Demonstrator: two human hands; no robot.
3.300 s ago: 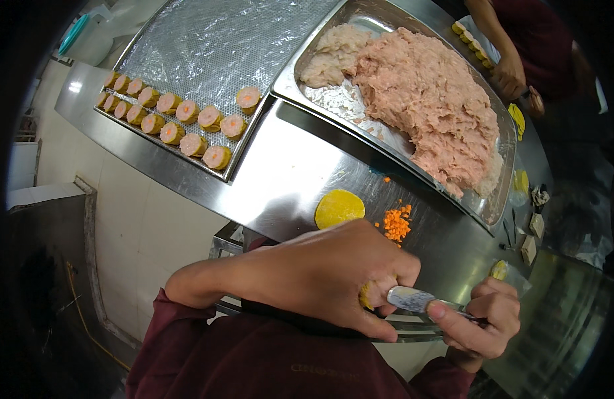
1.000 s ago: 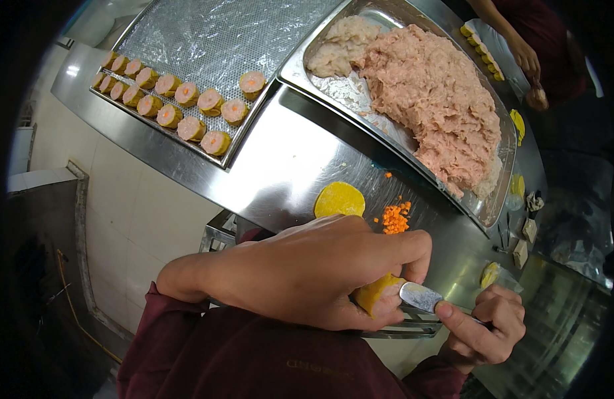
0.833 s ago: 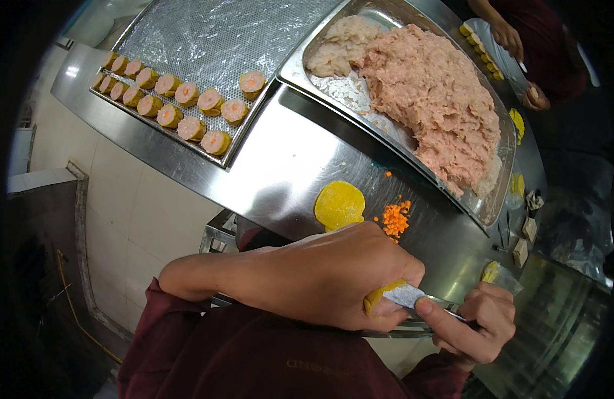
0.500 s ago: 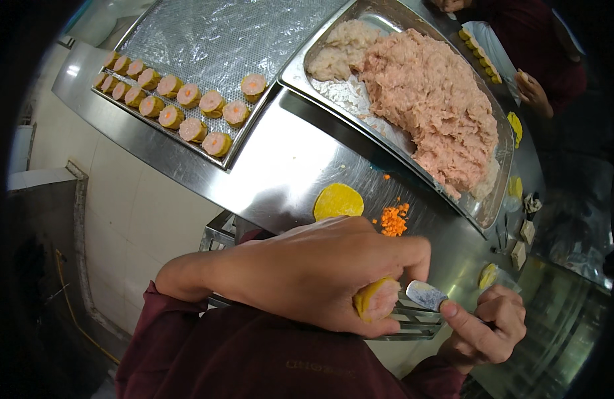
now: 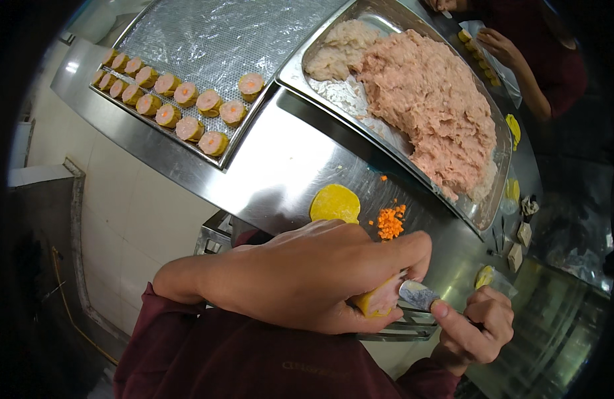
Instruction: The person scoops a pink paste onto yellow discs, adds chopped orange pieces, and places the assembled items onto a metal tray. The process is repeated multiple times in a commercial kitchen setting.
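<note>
In the curl of my left hand sits a dumpling with a yellow wrapper and pale pink filling showing at its open end. My right hand pinches a short metal spatula, its flat blade smeared with filling and touching or almost touching the dumpling's filling. Beyond my left hand, a round yellow wrapper lies on the steel table next to a small heap of diced orange carrot.
A tray at the far left bears rows of filled dumplings on plastic film. A deep steel pan holds a large mound of pink minced filling. At the far right, another person's hand works by more dumplings.
The spatula in my right hand has moved left to the dumpling, which is turned slightly in my left hand. The other person's hand has shifted up and left.
</note>
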